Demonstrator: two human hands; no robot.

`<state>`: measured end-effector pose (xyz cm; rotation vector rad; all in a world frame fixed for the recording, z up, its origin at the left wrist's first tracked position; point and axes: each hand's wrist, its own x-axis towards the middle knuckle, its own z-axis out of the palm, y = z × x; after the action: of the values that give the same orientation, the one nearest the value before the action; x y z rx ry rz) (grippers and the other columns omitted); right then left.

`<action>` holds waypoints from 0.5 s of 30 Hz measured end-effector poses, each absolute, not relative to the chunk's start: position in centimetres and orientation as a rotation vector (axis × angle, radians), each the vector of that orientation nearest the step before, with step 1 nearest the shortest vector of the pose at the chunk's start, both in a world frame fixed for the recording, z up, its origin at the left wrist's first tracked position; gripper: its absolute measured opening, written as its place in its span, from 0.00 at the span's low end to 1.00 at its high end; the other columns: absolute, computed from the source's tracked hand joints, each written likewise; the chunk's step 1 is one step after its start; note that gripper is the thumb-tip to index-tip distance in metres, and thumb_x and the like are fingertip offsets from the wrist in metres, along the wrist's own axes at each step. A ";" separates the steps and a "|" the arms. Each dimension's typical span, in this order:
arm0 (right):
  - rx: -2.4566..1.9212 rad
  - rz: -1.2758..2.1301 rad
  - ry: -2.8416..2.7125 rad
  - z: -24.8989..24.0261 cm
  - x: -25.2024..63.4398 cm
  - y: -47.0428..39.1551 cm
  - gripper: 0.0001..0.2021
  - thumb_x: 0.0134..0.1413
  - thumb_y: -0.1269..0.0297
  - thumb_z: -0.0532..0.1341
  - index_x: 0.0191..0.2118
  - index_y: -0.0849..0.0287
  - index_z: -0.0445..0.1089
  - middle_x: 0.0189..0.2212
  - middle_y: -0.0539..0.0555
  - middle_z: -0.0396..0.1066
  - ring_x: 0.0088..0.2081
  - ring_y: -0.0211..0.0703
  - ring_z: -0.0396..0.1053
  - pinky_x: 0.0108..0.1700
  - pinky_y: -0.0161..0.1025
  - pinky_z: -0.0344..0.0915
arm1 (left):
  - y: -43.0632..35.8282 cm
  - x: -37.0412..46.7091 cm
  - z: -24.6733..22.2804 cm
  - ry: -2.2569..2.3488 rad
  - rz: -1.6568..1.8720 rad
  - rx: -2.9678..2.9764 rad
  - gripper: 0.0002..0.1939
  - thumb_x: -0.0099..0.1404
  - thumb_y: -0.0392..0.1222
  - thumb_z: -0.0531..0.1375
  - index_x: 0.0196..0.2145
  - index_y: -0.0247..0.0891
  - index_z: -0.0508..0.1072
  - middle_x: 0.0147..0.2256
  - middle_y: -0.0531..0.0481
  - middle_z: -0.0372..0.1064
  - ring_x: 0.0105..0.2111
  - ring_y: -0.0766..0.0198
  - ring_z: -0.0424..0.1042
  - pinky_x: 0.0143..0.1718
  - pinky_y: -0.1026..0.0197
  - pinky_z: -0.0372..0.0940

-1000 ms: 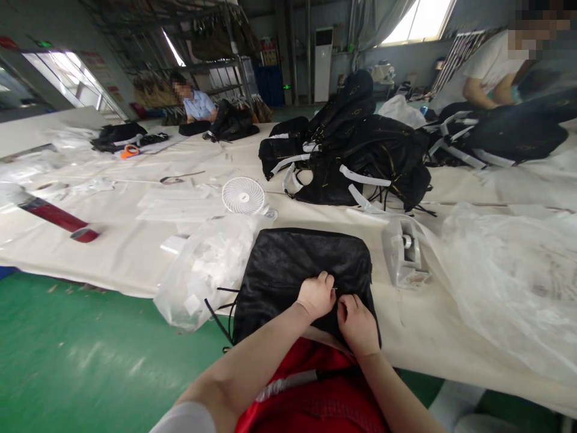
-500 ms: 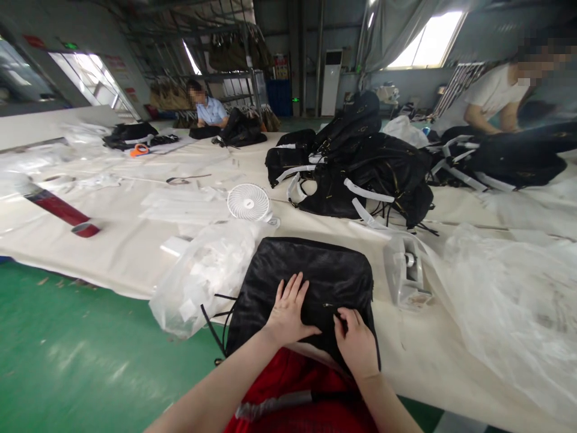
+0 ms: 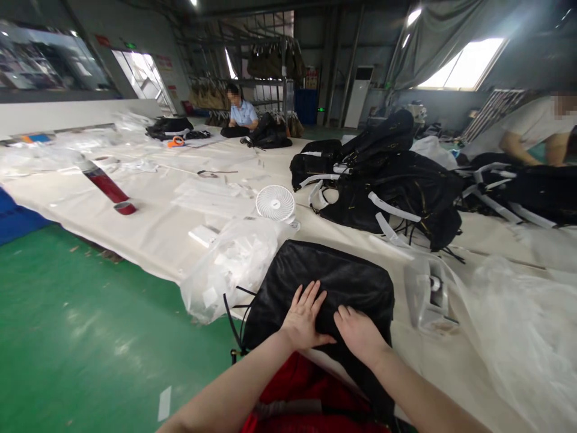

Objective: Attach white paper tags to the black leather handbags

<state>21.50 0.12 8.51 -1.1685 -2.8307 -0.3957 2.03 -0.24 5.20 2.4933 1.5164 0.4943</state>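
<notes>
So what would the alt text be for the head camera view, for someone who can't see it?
A left hand lies spread on a black bag at the edge of a pale table; the right hand, fingers curled, rests on it too. Beyond are a white fan, a black pile of bags and two people.

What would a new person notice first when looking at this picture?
Probably the large black bag at the near table edge, with the left hand spread flat on it and the right hand beside it, fingers curled. Beyond it, a heap of black bags stands out against the pale table, with a white fan to its left.
</notes>
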 end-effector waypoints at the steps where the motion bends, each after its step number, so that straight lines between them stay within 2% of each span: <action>1: -1.115 -0.380 -2.872 8.8 21.5 0.3 0.08 0.52 0.78 0.58 0.31 0.58 0.71 0.30 0.56 0.71 0.32 0.48 0.68 0.31 0.42 0.63 | -0.3 2.0 5.1 1.516 0.498 2.493 0.59 0.49 0.76 0.59 0.67 0.37 0.49 0.70 0.36 0.35 0.68 0.43 0.38 0.67 0.38 0.38; 5: -0.977 -0.305 -2.982 9.6 22.6 1.2 0.08 0.54 0.76 0.58 0.30 0.56 0.70 0.30 0.53 0.70 0.33 0.46 0.68 0.31 0.41 0.63 | -0.2 2.0 5.1 1.519 0.524 2.479 0.58 0.49 0.75 0.60 0.67 0.38 0.50 0.69 0.36 0.35 0.68 0.44 0.39 0.67 0.39 0.38; 11: -1.226 -0.028 -2.759 9.3 25.0 2.2 0.06 0.61 0.71 0.56 0.39 0.56 0.70 0.34 0.52 0.70 0.35 0.41 0.70 0.38 0.38 0.65 | -0.4 2.0 5.7 1.504 0.552 2.438 0.56 0.51 0.74 0.59 0.66 0.37 0.51 0.69 0.36 0.36 0.68 0.45 0.39 0.67 0.39 0.36; 15: -1.110 -0.124 -2.830 9.1 24.9 2.1 0.10 0.60 0.75 0.55 0.40 0.54 0.71 0.33 0.51 0.69 0.34 0.41 0.69 0.36 0.39 0.62 | -0.5 2.0 6.0 1.510 0.534 2.433 0.56 0.51 0.75 0.58 0.67 0.37 0.50 0.70 0.37 0.35 0.69 0.45 0.38 0.67 0.39 0.36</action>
<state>24.93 2.11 9.07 -1.1099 -2.8300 -0.1243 2.05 -0.49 5.95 2.4335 1.5099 0.5336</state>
